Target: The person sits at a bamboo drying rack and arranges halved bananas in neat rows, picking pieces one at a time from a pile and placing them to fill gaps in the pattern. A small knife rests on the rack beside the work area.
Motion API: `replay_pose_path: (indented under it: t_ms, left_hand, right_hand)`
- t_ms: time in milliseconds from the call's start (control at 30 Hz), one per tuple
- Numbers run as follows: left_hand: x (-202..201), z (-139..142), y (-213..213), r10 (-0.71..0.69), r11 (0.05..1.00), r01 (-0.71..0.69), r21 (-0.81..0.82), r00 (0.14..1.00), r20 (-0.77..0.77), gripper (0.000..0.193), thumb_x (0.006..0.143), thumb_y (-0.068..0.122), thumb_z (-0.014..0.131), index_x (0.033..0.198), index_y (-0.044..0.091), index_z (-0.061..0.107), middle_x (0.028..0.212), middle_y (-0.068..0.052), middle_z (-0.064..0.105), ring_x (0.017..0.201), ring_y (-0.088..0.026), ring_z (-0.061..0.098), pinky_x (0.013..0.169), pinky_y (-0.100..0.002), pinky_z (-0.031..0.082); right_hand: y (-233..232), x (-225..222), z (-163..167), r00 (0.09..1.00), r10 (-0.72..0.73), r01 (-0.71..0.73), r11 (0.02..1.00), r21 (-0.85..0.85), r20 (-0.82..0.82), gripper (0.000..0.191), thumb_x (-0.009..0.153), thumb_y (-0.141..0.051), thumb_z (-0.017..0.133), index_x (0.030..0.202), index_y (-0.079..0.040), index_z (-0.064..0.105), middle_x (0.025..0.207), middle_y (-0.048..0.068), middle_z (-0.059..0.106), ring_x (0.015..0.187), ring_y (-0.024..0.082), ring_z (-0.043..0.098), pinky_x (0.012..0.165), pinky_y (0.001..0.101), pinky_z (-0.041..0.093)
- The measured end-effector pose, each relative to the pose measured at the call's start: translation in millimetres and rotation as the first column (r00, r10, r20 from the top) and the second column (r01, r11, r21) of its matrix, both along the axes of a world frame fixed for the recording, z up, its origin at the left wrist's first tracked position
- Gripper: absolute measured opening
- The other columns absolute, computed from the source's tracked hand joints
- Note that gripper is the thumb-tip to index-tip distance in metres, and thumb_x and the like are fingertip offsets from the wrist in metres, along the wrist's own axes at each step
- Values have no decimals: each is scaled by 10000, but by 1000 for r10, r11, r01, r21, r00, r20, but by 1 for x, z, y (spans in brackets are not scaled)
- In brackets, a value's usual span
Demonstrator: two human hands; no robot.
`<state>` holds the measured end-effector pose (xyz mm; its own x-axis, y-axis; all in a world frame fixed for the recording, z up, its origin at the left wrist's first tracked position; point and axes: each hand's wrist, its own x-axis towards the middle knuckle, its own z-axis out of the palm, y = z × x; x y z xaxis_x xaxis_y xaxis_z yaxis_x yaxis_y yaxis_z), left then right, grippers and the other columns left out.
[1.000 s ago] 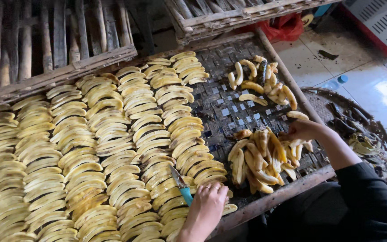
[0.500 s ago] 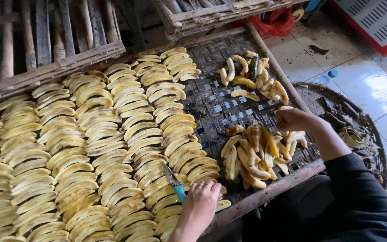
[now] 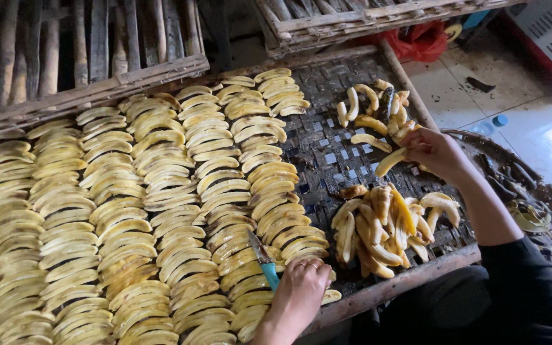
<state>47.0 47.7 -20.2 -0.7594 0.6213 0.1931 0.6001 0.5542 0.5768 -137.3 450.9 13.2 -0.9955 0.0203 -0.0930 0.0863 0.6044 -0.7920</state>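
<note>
Looking down from the head camera, a woven drying tray (image 3: 327, 147) of dark slats carries rows of peeled banana halves (image 3: 161, 211) laid flat and overlapping, running from the tray's far edge to its near edge and filling its left and middle parts. The left hand (image 3: 301, 291) rests at the near edge of the tray, fingers curled around a small knife (image 3: 264, 265) with a teal handle, its blade pointing away from the person and lying over the last filled row; a ring shows on 1 finger. The right hand (image 3: 439, 153) is over the right side of the tray, close to its right rim, fingers pinched on 1 peeled banana (image 3: 391, 161) that tilts down toward the bare weave. Just beyond that hand, near the far right corner, lies a small loose heap of bananas (image 3: 375, 112). Between the 2 hands, by the near right corner, sits a bigger loose pile of bananas (image 3: 384, 223), some browned at the tips. A round basket (image 3: 544, 211) holding dark peels stands on the tiled floor (image 3: 531, 128) beside the tray's right rim, partly hidden by the dark sleeve (image 3: 519, 287) of the right arm. Wooden slatted racks (image 3: 84, 57) stand past the far edge, and a red bag (image 3: 423, 41) lies beyond the far right corner.
</note>
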Motion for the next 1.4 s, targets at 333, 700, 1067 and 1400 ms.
replay_pose_path:
  t_ms: [333, 700, 1067, 1400]
  left_hand:
    - [-1, -5, -3, 2, 1000, -2, 13, 1000, 9, 59, 869, 56, 627, 911, 40, 664, 926, -149, 701, 927, -327, 689, 896, -450, 491]
    - [-2, -14, -3, -37, 995, 38, -97, 999, 11, 200, 850, 19, 619, 1040, 5, 681, 1019, -167, 709, 1018, -313, 694, 932, -456, 494]
    - [2, -10, -4, -14, 992, 9, -125, 999, -34, 243, 832, 48, 633, 1065, 0, 684, 1061, -173, 700, 1006, -322, 695, 905, -460, 499]
    - [0, -2, -7, 8, 999, -10, -40, 1000, -30, 172, 830, -22, 621, 989, 12, 677, 1021, -181, 717, 974, -322, 709, 945, -453, 500]
  right_hand:
    - [-113, -100, -60, 962, -273, 188, 602, -776, 21, 172, 955, 22, 655, 1126, 41, 649, 1007, 113, 689, 900, 174, 726, 834, 236, 628]
    - [-199, -170, -91, 943, -322, 183, 711, -679, -83, 166, 857, 0, 724, 994, 1, 629, 936, 123, 731, 798, 155, 752, 712, 265, 647]
    - [-183, -177, -82, 782, -50, 262, 931, 255, -621, 320, 659, -77, 889, 922, -31, 713, 867, 121, 721, 830, 280, 673, 726, 382, 536]
    - [-90, -101, -66, 940, 293, -212, 902, 377, -175, 133, 891, -53, 672, 1016, -62, 717, 833, 70, 710, 744, 180, 647, 695, 338, 530]
